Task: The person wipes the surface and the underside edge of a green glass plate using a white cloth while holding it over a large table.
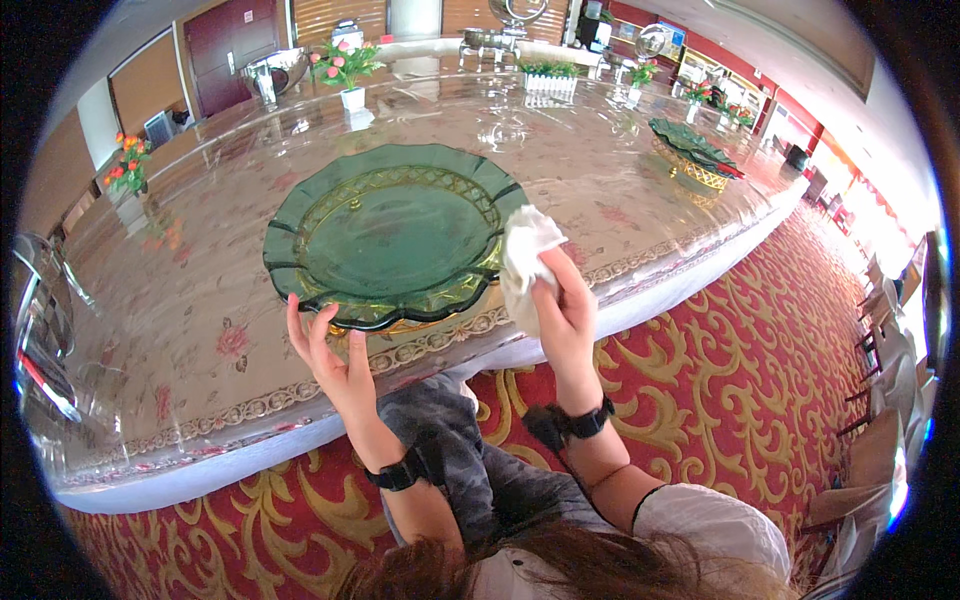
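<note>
A large green glass plate point(400, 240) with a scalloped rim rests on a gold openwork stand, whose pattern shows through the glass. It stands near the front edge of the buffet table point(240, 320). Against the plate's near left rim, the fingertips of my left hand point(338, 365) are spread, steadying it without wrapping round it. My right hand point(568, 305) pinches a crumpled white cloth point(525, 260) at the plate's right rim. Whether the cloth presses on the glass or sits just beside it is hard to tell.
Another green dish on a gold stand point(695, 158) is toward the right end of the table. Potted flowers point(345, 75) and a planter point(549, 82) line the far side. Metal ware point(45, 300) sits at the left. Chairs point(870, 460) stand on the patterned carpet point(690, 400).
</note>
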Demonstrator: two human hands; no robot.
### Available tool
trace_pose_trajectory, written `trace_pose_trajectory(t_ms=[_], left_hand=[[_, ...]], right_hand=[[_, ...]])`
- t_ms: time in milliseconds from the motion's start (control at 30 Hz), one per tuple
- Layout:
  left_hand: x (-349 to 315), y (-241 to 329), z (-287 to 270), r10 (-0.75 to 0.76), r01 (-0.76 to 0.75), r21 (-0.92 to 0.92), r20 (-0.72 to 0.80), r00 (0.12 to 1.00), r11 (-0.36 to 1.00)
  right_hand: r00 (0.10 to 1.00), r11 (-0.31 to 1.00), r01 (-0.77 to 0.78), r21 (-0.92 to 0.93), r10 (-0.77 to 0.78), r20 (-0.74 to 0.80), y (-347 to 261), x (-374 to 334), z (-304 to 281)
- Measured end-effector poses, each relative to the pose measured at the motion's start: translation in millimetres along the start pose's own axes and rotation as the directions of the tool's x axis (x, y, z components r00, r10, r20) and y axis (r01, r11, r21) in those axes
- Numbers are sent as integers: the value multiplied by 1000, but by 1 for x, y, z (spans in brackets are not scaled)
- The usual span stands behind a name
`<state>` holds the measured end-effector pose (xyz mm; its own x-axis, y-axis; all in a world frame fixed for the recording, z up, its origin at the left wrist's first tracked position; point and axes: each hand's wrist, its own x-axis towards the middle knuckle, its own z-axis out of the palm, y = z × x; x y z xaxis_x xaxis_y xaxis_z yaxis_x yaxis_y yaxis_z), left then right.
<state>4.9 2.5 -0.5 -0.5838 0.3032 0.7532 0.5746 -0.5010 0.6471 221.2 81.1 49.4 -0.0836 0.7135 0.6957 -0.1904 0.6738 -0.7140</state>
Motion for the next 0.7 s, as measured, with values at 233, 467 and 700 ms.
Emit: trace_pose_trajectory(t_ms=[233,467,700], left_hand=[[0,-6,2,6,-6,-58,0,1000,998],[0,-9,0,-11,12,-51,11,1000,999],[1,-2,1,-9,10,-52,13,1000,999]], right_hand=[[965,841,189,-507,-63,255,19,49,6],[952,804,225,-551,-60,302,4,47,33],[895,777,403,-483,-224,387,-8,31,67]])
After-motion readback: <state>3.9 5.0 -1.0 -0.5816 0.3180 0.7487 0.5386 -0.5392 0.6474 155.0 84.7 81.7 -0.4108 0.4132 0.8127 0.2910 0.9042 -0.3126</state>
